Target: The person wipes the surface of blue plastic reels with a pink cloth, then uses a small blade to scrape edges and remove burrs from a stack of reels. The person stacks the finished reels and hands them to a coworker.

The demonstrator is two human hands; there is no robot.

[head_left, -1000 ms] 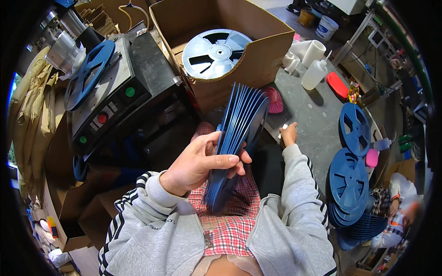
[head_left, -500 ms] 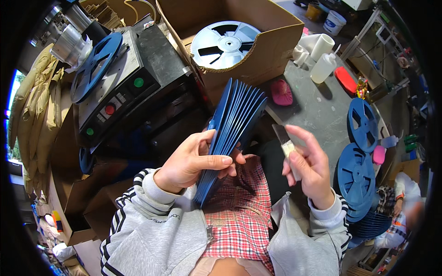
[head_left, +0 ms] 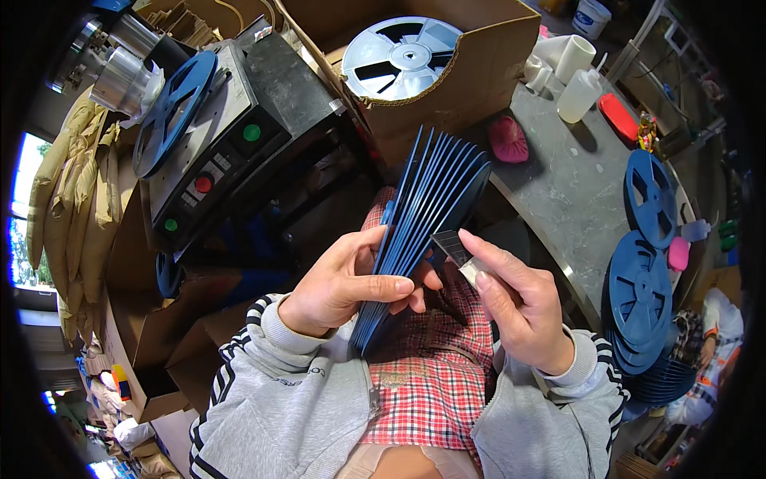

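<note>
Watching remotely: my right hand (head_left: pixel 523 303) has brought its pinched blade (head_left: pixel 452 247) in beside the blue discs (head_left: pixel 421 211); can't tell if touching. Left hand (head_left: pixel 343 279) grips them, fanned, above the checked cloth (head_left: pixel 431 391), so I judge tool and work are lined up.

Left hand (head_left: pixel 351 275) and right hand (head_left: pixel 519 303): one each.
Handled blade (head_left: pixel 453 249): one.
Held blue discs (head_left: pixel 423 215): several, fanned; exact number indistinct.
Machine-side blue disc (head_left: pixel 177 112): one.
Silvery spoked disc (head_left: pixel 409 55): one visible.
Tabletop blue discs (head_left: pixel 641 281): multiple, overlapping; not countable.
Green buttons (head_left: pixel 252 132): two.
Red button (head_left: pixel 204 184): one.
Translucent bottles (head_left: pixel 580 96): two.
Pink objects (head_left: pixel 508 140): two.
Red case (head_left: pixel 617 117): one.
White bucket (head_left: pixel 591 17): one.
</note>
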